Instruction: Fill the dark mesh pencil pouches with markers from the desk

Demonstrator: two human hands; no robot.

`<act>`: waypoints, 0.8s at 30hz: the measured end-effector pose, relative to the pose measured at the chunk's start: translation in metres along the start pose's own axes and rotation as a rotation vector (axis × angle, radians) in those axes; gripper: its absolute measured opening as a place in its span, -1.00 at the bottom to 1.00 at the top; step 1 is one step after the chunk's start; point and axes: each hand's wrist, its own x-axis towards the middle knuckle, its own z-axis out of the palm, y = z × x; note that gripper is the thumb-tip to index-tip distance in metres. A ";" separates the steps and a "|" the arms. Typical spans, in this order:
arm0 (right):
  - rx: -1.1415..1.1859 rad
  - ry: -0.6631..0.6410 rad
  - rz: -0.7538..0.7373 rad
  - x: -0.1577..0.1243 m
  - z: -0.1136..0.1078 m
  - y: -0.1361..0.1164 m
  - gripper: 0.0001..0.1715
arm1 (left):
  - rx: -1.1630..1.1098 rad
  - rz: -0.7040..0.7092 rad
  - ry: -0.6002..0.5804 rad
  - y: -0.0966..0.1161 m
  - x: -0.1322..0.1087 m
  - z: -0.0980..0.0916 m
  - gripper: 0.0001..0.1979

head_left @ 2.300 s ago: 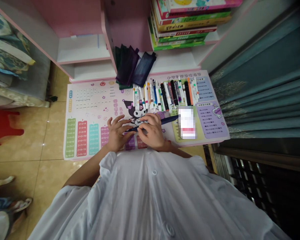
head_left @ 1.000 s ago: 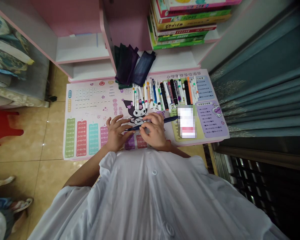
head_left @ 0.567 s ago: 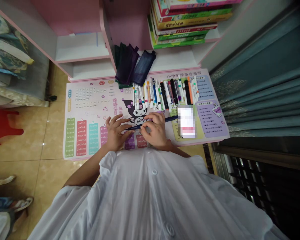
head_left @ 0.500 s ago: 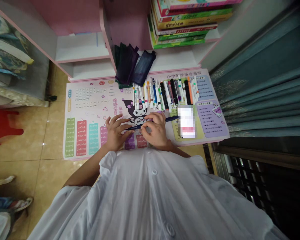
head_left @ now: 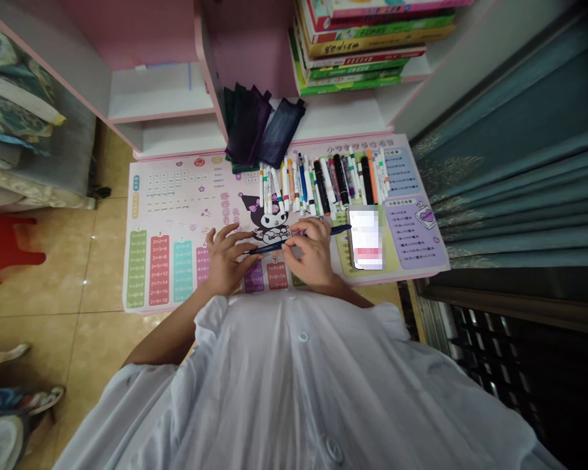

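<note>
A long, thin dark blue pouch (head_left: 269,247) lies across the printed pink desk mat (head_left: 176,209), close to my body. My left hand (head_left: 228,256) pinches its left end, the other fingers fanned over the mat. My right hand (head_left: 313,251) is curled over its middle, fingertips pinched on its upper edge. The pouch's right tip (head_left: 342,229) sticks out beyond that hand. Just beyond my hands lies a row of several coloured markers (head_left: 323,183), side by side.
Dark mesh pouches (head_left: 259,130) lean at the back of the mat against the pink shelf unit (head_left: 186,111). Stacked books (head_left: 362,46) fill the shelf above. A phone-sized item (head_left: 366,238) lies right of my hand. Teal curtains (head_left: 519,163) hang at right; a red stool (head_left: 4,245) stands left.
My right hand has slid to the right along the pouch, from near my left hand toward the pouch's right end. The left hand keeps its hold.
</note>
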 end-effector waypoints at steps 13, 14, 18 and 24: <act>0.000 -0.008 0.012 0.000 -0.005 0.003 -0.82 | -0.024 -0.005 -0.013 -0.001 -0.001 0.000 -0.82; 0.005 -0.012 0.020 0.000 -0.005 0.003 -0.82 | -0.024 -0.007 -0.017 0.000 -0.001 -0.001 -0.82; 0.034 -0.028 0.044 0.000 -0.006 0.002 -0.82 | -0.012 -0.015 -0.025 0.000 -0.001 0.000 -0.81; -0.021 -0.009 0.012 0.001 -0.007 0.004 -0.81 | -0.019 0.004 0.004 -0.001 -0.002 0.002 -0.81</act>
